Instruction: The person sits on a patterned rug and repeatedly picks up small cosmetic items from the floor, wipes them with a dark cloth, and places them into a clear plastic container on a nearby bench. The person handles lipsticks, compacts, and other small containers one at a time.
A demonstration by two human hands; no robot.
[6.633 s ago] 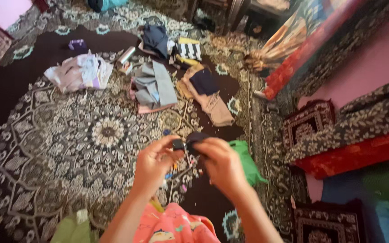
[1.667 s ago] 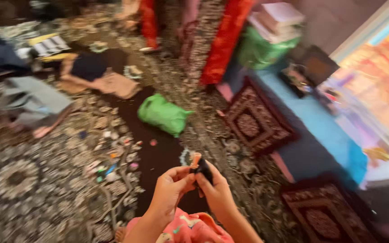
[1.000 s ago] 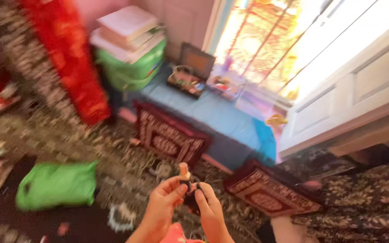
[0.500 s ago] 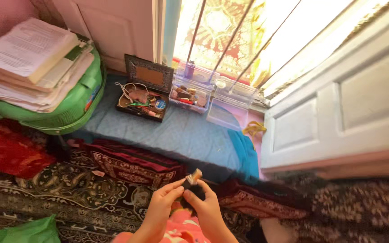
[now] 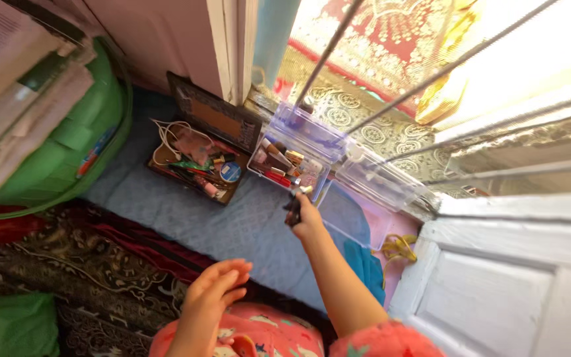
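My right hand (image 5: 306,218) is stretched forward and grips a small dark object (image 5: 293,206) with a pale tip, right at the near edge of a clear plastic box (image 5: 288,149) that holds several small items. An empty clear box (image 5: 363,198) lies just right of the hand. My left hand (image 5: 213,297) hangs open above my lap, fingers spread, holding nothing. Both boxes rest on a blue-grey cloth (image 5: 232,221) below a barred window.
A dark open case (image 5: 196,149) with cords and small bits sits left of the clear boxes. A green container (image 5: 67,152) carries stacked papers at far left. A white panelled door (image 5: 517,291) stands at right. A yellow band (image 5: 399,248) lies beside it. Patterned cushions cover the lower left.
The view has swung from the carpet to the window ledge. My hands have parted: the right one reached out with the small dark object to the clear box, the left let go and dropped back.
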